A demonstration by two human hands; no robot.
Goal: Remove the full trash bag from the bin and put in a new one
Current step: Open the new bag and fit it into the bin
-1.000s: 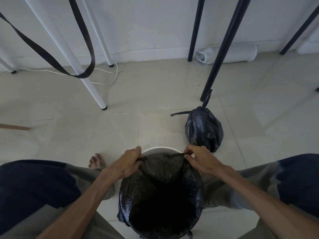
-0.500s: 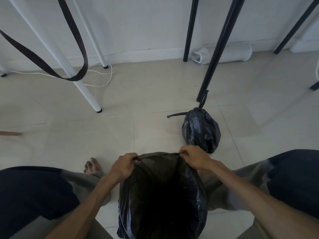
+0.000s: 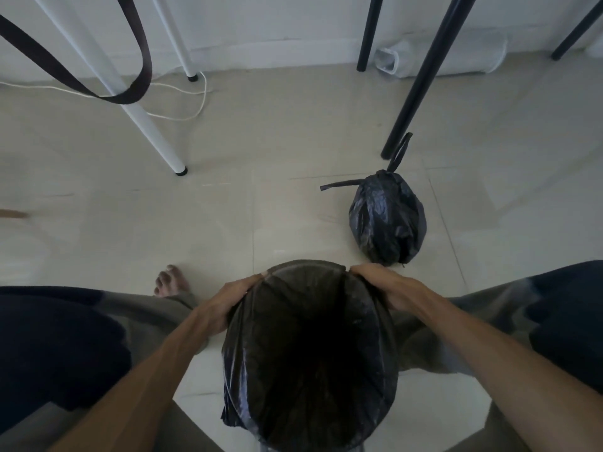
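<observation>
Head view: the new black trash bag (image 3: 310, 363) is stretched open over the bin between the person's knees, hiding its rim. The left hand (image 3: 228, 301) grips the bag's folded edge on one side, fingers curled over it; the right hand (image 3: 385, 285) grips the opposite side. Just beyond the right hand, the tied full trash bag (image 3: 388, 220) sits on the tiled floor (image 3: 261, 207) by a black table leg (image 3: 421, 79).
</observation>
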